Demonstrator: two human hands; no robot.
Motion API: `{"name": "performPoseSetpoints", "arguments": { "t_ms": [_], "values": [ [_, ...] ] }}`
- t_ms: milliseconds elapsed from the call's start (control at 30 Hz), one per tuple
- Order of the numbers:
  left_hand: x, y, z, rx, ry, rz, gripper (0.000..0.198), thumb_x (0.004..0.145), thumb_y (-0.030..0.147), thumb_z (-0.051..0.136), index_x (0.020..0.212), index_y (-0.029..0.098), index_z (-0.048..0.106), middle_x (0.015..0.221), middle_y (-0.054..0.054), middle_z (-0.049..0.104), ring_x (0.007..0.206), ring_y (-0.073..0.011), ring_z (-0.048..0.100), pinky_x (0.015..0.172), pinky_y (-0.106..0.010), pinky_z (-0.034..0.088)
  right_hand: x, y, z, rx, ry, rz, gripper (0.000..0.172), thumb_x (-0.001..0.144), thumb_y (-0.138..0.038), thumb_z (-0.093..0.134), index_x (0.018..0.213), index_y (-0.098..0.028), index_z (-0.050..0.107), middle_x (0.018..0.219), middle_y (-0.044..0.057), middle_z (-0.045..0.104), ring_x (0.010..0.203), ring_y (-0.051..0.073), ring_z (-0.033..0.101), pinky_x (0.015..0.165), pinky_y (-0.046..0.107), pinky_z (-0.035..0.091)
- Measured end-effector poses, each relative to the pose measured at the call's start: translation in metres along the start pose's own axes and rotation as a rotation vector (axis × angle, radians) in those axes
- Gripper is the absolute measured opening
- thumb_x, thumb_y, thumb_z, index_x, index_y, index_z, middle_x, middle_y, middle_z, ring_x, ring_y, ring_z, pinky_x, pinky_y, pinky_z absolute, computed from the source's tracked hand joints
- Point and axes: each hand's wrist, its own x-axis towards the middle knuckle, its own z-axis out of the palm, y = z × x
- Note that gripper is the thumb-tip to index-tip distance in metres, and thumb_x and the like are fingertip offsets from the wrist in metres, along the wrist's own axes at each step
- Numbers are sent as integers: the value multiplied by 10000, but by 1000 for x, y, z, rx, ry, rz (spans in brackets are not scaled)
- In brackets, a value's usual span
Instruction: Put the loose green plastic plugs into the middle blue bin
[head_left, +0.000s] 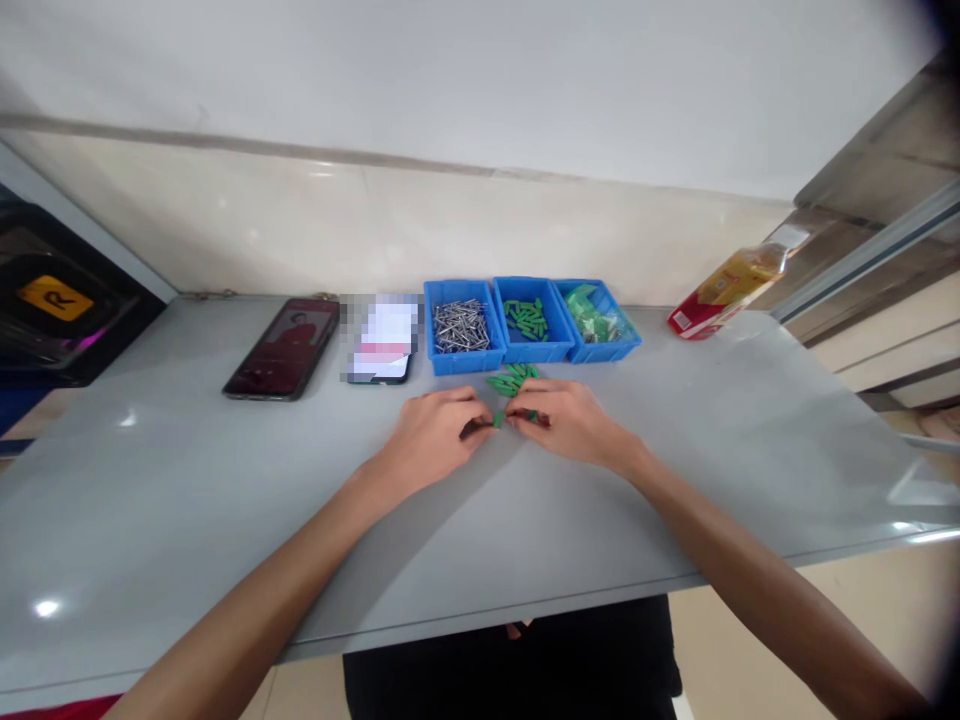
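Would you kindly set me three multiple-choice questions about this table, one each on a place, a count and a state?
1. Where do the loose green plastic pieces lie?
A) Inside the right bin
B) On the grey table, in front of the middle blue bin
C) On a phone

2. How many blue bins stand in the row?
A) Two
B) Four
C) Three

3. How is the red and yellow bottle placed?
A) Lying on its side
B) Upright
C) Held in a hand

Answers:
1. B, the pile sits just beyond the left hand and right hand.
2. C, three stand side by side.
3. A, it lies at the table's far right.
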Motion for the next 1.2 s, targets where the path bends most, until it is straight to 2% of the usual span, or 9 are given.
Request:
{"name": "performPoseSetpoints", "arguments": {
  "t_ms": [367,433,500,567,633,767,900,1067,1200],
  "values": [
    [-2,3,8,48,78,67,162,883,255,536,849,225,691,872,5,675,741,-150,632,586,-262,398,-2,2,6,-78,-17,-35,176,889,-200,532,961,-241,687,908,5,639,777,120,588,640,239,370],
    [-2,2,7,70,179,58,170,890,283,537,836,222,686,851,7,673,696,-134,615,565,-257,389,-2,2,6,-93,-13,-42,174,891,-196,527,947,-236,686,913,7,640,787,123,589,627,240,361],
    [-1,0,2,128,374,1,176,898,314,533,879,222,682,877,-5,673,707,-138,608,577,-262,393,-1,1,6,-111,-22,-39,169,889,-189,527,943,-233,681,922,8,637,782,121,585,604,240,347],
    [1,-4,-8,216,597,-102,208,907,347,524,984,223,671,967,-41,665,811,-178,615,644,-284,418,-2,0,6,-126,-37,-33,160,894,-193,521,935,-227,671,930,9,624,765,114,575,582,240,331],
    [2,-11,-19,316,713,-229,296,913,402,503,1118,232,633,1115,-94,619,974,-259,585,714,-331,439,-2,-1,6,-136,-45,-34,151,909,-215,505,923,-217,656,941,12,602,739,103,556,562,240,317],
    [5,-37,-32,367,641,-452,555,904,543,437,1340,200,468,1331,-207,446,1113,-401,505,808,-506,445,-3,-4,6,-151,-53,-38,150,925,-242,483,914,-197,626,955,21,567,699,93,518,531,241,299],
    [7,-75,-29,308,536,-559,626,884,619,400,1347,201,450,1394,-245,345,1127,-450,491,829,-624,411,-3,-8,6,-155,-52,-46,151,926,-240,476,919,-188,617,966,30,564,705,100,516,531,241,308],
    [12,-105,-29,284,514,-227,480,918,548,406,1271,235,493,1456,-128,293,1207,-303,467,982,-475,407,-4,-9,5,-156,-49,-55,174,935,-250,454,931,-185,614,968,39,569,690,98,518,530,233,321],
    [13,-91,-32,250,605,-102,331,925,427,467,1120,186,585,1389,-129,396,1200,-262,482,1005,-425,406,-5,-9,0,-175,24,-22,192,947,-276,433,928,-191,604,988,34,590,665,91,527,500,229,309]
  ]
}}
